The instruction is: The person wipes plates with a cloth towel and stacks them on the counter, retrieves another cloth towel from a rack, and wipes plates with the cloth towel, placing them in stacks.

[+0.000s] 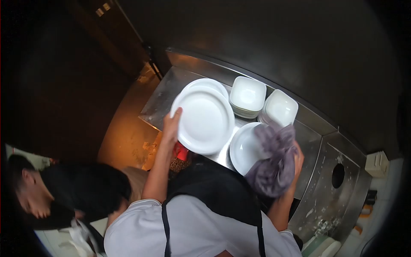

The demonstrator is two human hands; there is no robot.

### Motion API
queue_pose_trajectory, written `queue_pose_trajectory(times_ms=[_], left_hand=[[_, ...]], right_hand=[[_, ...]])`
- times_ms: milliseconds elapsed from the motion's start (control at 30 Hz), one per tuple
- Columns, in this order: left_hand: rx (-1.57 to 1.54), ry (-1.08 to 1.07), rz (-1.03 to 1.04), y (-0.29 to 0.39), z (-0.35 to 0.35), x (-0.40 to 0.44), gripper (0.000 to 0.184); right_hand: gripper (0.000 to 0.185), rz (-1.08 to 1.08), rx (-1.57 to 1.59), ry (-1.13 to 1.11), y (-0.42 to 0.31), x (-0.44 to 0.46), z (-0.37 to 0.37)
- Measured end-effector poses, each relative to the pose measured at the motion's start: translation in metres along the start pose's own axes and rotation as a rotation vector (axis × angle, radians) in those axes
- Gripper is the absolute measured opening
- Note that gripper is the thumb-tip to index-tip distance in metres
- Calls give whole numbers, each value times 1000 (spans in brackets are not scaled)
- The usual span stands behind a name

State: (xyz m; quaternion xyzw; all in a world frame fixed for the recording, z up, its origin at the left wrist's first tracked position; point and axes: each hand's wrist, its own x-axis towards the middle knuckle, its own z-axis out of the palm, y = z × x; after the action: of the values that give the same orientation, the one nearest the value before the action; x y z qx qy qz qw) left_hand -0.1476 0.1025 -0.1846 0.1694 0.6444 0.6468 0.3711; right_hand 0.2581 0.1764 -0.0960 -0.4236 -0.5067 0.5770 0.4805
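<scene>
My left hand (171,124) grips the left rim of a round white plate (204,121), its thumb on the upper face. Behind that plate shows the rim of another white plate (208,82). A crumpled greyish-purple cloth (272,171) is in my right hand (298,159), whose fingers are mostly hidden behind it. Under and beside the cloth lies a round white plate (244,150), partly covered. Farther back stand two stacks of square white bowls, the left stack (248,95) and the right stack (281,108).
The stainless steel counter (165,96) has a raised back edge along a dark wall. At right is a wet steel section with a round dark hole (338,175). A co-worker (81,184) in black bends at the left. A red object (181,152) shows below the counter.
</scene>
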Motion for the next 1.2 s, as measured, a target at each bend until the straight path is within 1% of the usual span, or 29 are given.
queue_pose_trajectory(times_ms=[33, 100, 133, 167, 200, 267, 333, 400, 433, 467, 500, 600, 667, 733, 833, 900, 933, 1000, 1033, 1067, 1133, 1167, 1200], left_hand=[[70, 57, 13, -3, -11, 18, 47], [196, 146, 62, -5, -27, 53, 41], [198, 138, 118, -13, -35, 70, 39], [230, 144, 97, -13, -40, 81, 39], [264, 147, 73, -14, -43, 89, 38], [261, 170, 109, -24, -44, 110, 39], [302, 152, 124, -34, -43, 127, 41], [374, 99, 132, -37, -37, 143, 43], [366, 58, 100, -46, -35, 154, 44], [352, 21, 72, -54, -35, 164, 45], [339, -12, 48, -59, -32, 172, 46], [416, -126, 108, -71, -24, 174, 48], [457, -175, 98, -68, -22, 171, 49], [489, -230, 81, -66, -29, 172, 50], [676, -170, 229, -62, -33, 168, 46], [698, -107, 512, -30, -25, 146, 43], [695, -81, 658, -11, -17, 134, 41], [501, -220, 723, 17, 3, 115, 33], [402, -290, 742, 23, 12, 105, 30], [384, -393, 747, 23, 19, 98, 28], [346, -577, 770, 24, 34, 87, 25], [316, -671, 742, 26, 43, 78, 24], [321, -763, 719, 25, 53, 71, 25]], right_hand=[[44, -97, -255, 191, 3, 8, -8], [44, -67, -613, 280, 17, 17, -9], [44, -40, -792, 326, 30, 20, -10], [47, -58, -864, 318, 73, 22, -25], [48, -138, -1010, 299, 92, 22, -18], [51, -265, -1298, 263, 114, 18, 12], [56, -153, -1270, 267, 116, 25, 44], [57, -140, -1307, 175, 108, 26, 79], [57, -142, -1279, 66, 107, 16, 89], [57, -153, -1246, -42, 104, 8, 95], [56, -210, -1229, -121, 99, -7, 97], [55, -98, -1175, -107, 89, -36, 79], [53, -90, -1336, 75, 93, -29, 58], [52, -78, -1522, 362, 101, -3, 55], [51, -6, -1445, 608, 138, 36, 84], [49, 66, -1284, 505, 133, 32, 130], [50, 0, -1345, 404, 127, 24, 149], [46, -14, -1242, 332, 121, -1, 159], [43, -8, -1254, 338, 115, -15, 153], [40, -4, -1265, 341, 109, -29, 148], [35, 80, -1293, 482, 99, -39, 122], [34, -1, -1351, 566, 104, -35, 103], [36, 222, -1392, 541, 92, -25, 94]])
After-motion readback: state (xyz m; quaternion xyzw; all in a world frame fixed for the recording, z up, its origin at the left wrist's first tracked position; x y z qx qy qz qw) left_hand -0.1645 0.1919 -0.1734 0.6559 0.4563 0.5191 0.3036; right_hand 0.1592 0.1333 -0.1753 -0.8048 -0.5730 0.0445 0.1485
